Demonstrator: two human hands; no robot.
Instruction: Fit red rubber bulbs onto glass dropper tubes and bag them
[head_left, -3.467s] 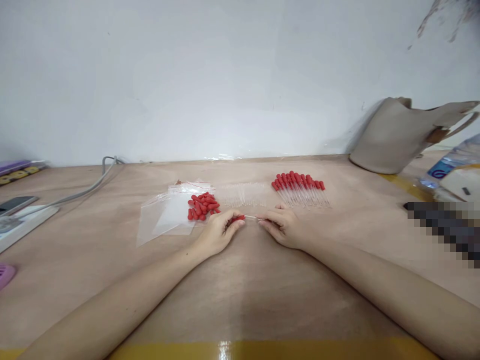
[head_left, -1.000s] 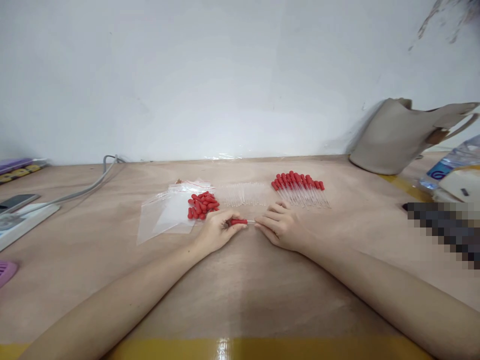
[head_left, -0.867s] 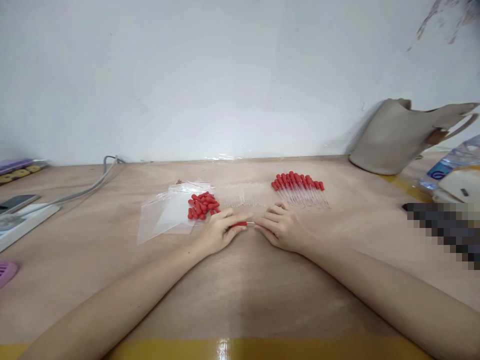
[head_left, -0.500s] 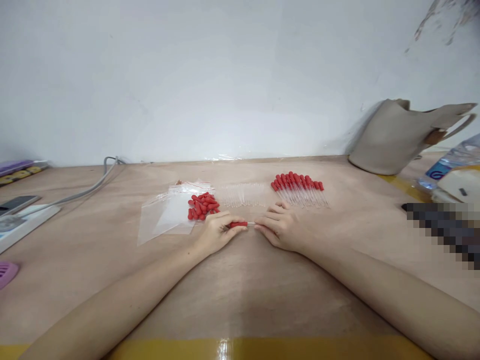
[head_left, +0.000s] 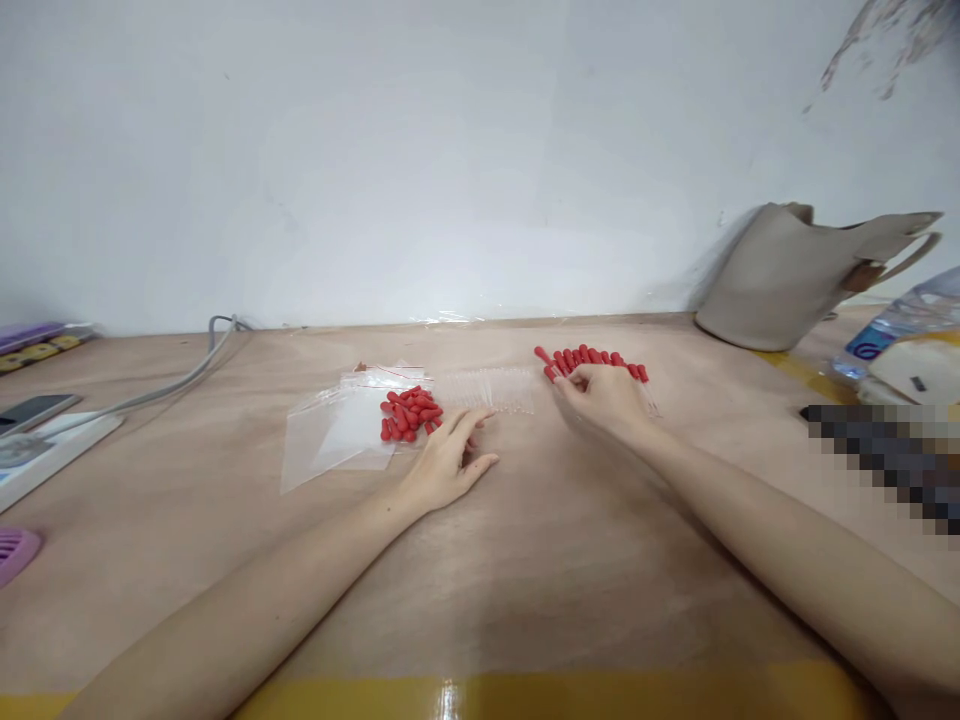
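Observation:
My left hand (head_left: 448, 462) is open, fingers spread, with nothing in it, just right of a pile of red rubber bulbs (head_left: 409, 412). Beyond its fingertips lies a row of thin clear tubes (head_left: 487, 388). My right hand (head_left: 604, 395) pinches a dropper with a red bulb (head_left: 542, 354) at the left end of the assembled droppers (head_left: 594, 355). Its bulb points away from me and to the left, and its tube is mostly hidden by my fingers. My hand covers much of the row's clear tubes.
Clear zip bags (head_left: 330, 435) lie left of the loose bulbs. At the back right stands a beige bag (head_left: 772, 275), near a plastic bottle (head_left: 892, 325). A power strip (head_left: 60, 450) with a grey cable (head_left: 169, 385) and a phone (head_left: 37, 410) are at left.
My left hand has let go of the red bulb and opened. The right hand has carried the dropper away and to the right, over to the row of assembled droppers.

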